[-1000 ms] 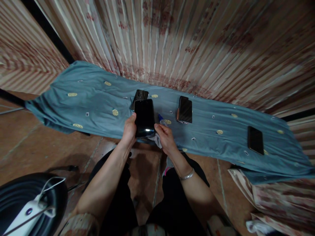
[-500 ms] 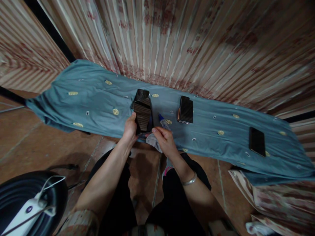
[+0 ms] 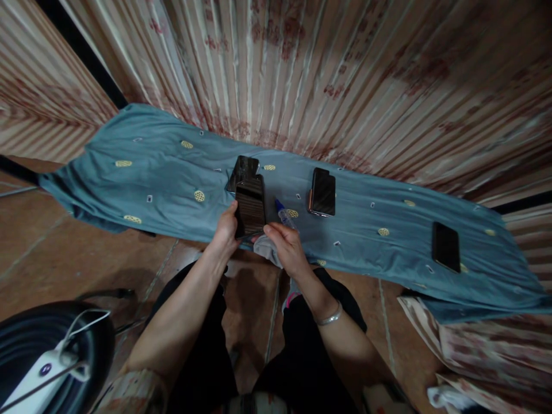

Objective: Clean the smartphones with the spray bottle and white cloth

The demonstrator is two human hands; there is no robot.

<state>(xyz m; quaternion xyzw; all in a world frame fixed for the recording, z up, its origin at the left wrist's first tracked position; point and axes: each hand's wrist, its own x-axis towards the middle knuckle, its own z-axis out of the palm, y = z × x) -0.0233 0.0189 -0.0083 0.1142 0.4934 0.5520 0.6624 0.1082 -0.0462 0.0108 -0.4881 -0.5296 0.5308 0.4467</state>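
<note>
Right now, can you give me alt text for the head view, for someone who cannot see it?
Both hands hold a black phone upright over a blue-grey cloth; the left hand grips its edge, while the right hand pinches its lower end and holds a pale rag. Three more phones and a blue-capped bottle lie on the cloth.

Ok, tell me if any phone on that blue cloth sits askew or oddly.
One does: the dark phone behind the held black phone lies tilted, partly hidden by it. The two other phones lie flat and apart on the blue cloth.
</note>
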